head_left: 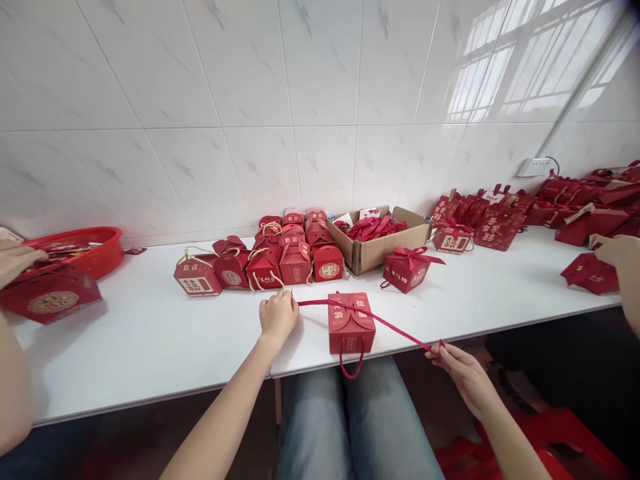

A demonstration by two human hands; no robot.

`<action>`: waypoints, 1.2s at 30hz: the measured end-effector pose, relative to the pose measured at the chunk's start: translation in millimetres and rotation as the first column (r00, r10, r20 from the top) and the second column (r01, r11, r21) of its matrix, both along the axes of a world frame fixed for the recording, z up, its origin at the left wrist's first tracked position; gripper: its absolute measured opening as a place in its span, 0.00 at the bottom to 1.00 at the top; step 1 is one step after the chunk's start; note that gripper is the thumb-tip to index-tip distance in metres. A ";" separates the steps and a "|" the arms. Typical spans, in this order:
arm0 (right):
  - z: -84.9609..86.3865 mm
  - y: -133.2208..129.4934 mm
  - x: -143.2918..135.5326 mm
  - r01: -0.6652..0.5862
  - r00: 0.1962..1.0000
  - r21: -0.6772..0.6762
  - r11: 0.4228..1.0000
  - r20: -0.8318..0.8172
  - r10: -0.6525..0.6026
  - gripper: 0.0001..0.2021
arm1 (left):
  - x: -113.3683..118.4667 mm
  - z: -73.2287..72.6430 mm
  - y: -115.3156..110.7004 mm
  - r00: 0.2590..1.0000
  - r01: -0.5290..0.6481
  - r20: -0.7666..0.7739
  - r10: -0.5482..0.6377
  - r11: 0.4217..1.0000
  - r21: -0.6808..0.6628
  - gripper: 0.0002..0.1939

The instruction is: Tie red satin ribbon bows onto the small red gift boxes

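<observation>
A red gift box (351, 327) with gold characters sits at the table's front edge, its red cord handle hanging over that edge. Across its top runs a red ribbon (400, 331), crossed at the middle and stretched out to both sides. My left hand (279, 315) is closed on the ribbon's left end, just above the table. Beyond the front edge, lower and to the right, my right hand (463, 373) pinches the other end between thumb and fingers. Neither hand touches the box.
Behind stand several red boxes (295, 260), a cardboard box (367, 253) of ribbons and a bowed box (406, 272). A red basin (107, 257) is at left, near another person's hand (17, 260). More red boxes and another hand (617, 253) are at right.
</observation>
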State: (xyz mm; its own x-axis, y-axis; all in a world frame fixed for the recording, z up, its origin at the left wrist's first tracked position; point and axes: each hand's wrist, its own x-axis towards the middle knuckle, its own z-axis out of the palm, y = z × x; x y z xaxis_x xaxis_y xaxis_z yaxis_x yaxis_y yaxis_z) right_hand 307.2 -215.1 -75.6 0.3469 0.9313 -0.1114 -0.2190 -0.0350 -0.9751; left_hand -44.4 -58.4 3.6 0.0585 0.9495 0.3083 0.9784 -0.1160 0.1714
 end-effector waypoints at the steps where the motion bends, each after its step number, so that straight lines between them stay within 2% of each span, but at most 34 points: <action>1: 1.7 -0.4 -1.1 0.022 0.999 -0.007 1.000 -0.033 -0.022 0.17 | -0.4 -0.1 -0.4 1.000 -0.004 -0.011 0.005 1.000 0.014 0.14; 6: 13.4 -1.4 1.7 0.056 0.994 -0.003 0.998 -0.089 -0.056 0.17 | -6.0 0.9 -0.9 0.999 -0.043 -0.016 0.043 0.999 0.031 0.14; 11: 11.7 -1.2 6.1 0.051 0.997 0.001 0.999 -0.059 -0.050 0.18 | -12.1 -5.1 -3.0 0.998 -0.049 0.037 0.050 0.999 -0.018 0.14; 13: 13.6 0.0 6.6 0.129 0.991 0.017 0.991 0.019 -0.130 0.25 | -10.1 -4.8 -8.4 0.989 -0.089 0.121 0.079 0.993 0.076 0.19; 15: 21.9 3.2 4.7 0.217 0.966 0.074 0.973 0.126 -0.225 0.31 | -3.0 -0.3 -17.1 0.965 -0.080 0.263 0.013 0.966 0.245 0.22; 17: 37.4 9.9 -2.5 0.220 0.933 0.169 0.961 0.252 -0.258 0.30 | 9.9 6.9 -27.5 0.902 0.041 0.391 -0.184 0.937 0.346 0.17; 18: 47.2 15.0 -8.8 0.162 0.917 0.218 0.962 0.326 -0.229 0.26 | 18.1 10.5 -32.5 0.851 0.138 0.442 -0.285 0.932 0.335 0.14; 20: 67.4 28.6 -26.9 -0.032 0.847 0.329 0.944 0.510 -0.149 0.19 | 35.7 15.7 -40.8 0.733 0.314 0.551 -0.398 0.918 0.244 0.11; 23: 89.6 54.7 -59.7 -0.387 0.669 0.368 0.846 0.743 -0.018 0.21 | 57.7 15.4 -46.5 0.636 0.428 0.652 -0.411 0.892 0.145 0.12; 26: 97.5 79.9 -82.7 -0.607 0.511 0.292 0.739 0.856 0.082 0.28 | 67.7 9.0 -46.0 0.585 0.464 0.711 -0.390 0.880 0.100 0.13; 28: 98.2 91.9 -88.6 -0.684 0.444 0.246 0.687 0.887 0.125 0.29 | 68.7 5.5 -44.7 0.553 0.477 0.740 -0.383 0.874 0.096 0.14; 30: 98.3 98.8 -89.3 -0.718 0.426 0.233 0.655 0.892 0.149 0.27 | 67.9 3.9 -43.8 0.541 0.477 0.746 -0.388 0.872 0.108 0.14; 36: 97.0 101.3 -88.8 -0.684 0.449 0.245 0.687 0.884 0.131 0.26 | 68.6 5.2 -44.8 0.555 0.478 0.732 -0.395 0.872 0.108 0.12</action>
